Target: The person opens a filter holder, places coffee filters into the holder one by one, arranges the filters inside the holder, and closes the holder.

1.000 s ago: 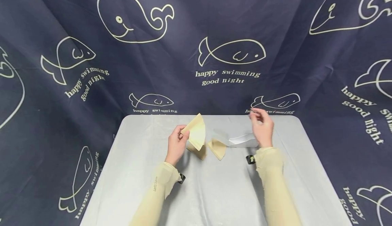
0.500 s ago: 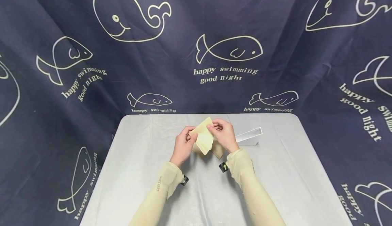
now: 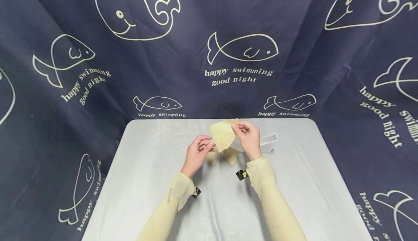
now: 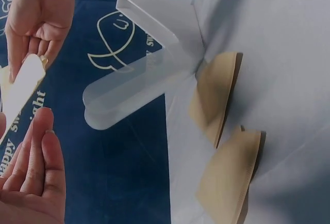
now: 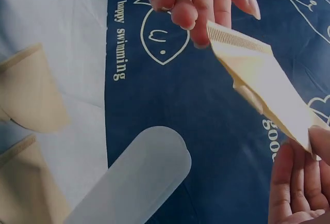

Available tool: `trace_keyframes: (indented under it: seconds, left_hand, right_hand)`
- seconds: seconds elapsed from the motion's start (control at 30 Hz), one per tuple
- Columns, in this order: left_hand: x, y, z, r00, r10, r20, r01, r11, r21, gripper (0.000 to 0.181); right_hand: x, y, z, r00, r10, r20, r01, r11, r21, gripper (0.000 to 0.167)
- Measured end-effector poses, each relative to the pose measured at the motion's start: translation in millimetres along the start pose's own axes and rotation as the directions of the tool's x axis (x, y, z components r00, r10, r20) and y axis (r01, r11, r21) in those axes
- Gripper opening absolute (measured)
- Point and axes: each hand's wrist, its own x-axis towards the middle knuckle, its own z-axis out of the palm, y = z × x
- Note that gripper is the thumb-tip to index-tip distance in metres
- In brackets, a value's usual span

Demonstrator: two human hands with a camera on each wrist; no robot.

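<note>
Above the far part of the table my right hand (image 3: 249, 139) pinches a cone-shaped paper coffee filter (image 3: 223, 134) by one corner. In the right wrist view the filter (image 5: 263, 84) shows a crimped edge seam and slightly parted layers. My left hand (image 3: 197, 153) is beside the filter's other end, its fingers loosely extended and holding nothing; whether a fingertip touches the paper I cannot tell. Below the hands, two more brown coffee filters (image 4: 216, 97) (image 4: 232, 175) stand on the table, partly hidden in the head view.
Behind my right hand lies a white open-ended box (image 3: 269, 139) with a translucent rounded flap (image 4: 124, 92). The pale table (image 3: 147, 143) ends at a dark blue curtain (image 3: 183, 70) printed with fish and whales.
My right hand came from the right to the filter and took hold of it. My left hand, which held it, has let go, and the filter has moved slightly right and up.
</note>
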Motion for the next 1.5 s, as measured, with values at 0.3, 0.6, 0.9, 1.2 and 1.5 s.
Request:
trace_keyframes:
  seconds: [0.3,0.6,0.9,1.2,1.5]
  left_hand:
    - [1.6,3.6,10.0,0.999,0.032,-0.011,-0.031,0.993,0.118,0.017]
    - [5.8,8.7,5.9,0.999,0.040,0.024,-0.044,0.981,0.189,0.012]
    - [4.3,1.8,4.6,0.991,0.020,0.134,-0.051,0.972,0.231,0.011]
    - [-2.9,-3.3,5.2,0.991,-0.048,0.121,0.046,0.999,0.018,0.021]
    - [-0.4,-2.0,9.0,0.998,-0.024,0.065,0.023,1.000,0.018,0.015]
  right_hand:
    - [-3.2,9.7,10.6,0.998,0.021,0.054,-0.026,0.996,0.082,0.020]
    - [15.6,0.3,-4.0,0.984,-0.050,0.169,0.033,0.994,0.105,0.032]
    - [18.5,-8.8,-15.4,0.928,0.002,0.372,0.074,0.979,-0.190,0.017]
    - [6.8,0.0,-23.1,0.987,0.040,0.154,-0.037,0.999,-0.024,0.016]
    - [-0.2,7.9,-18.9,0.992,0.050,0.115,-0.060,0.995,0.085,0.011]
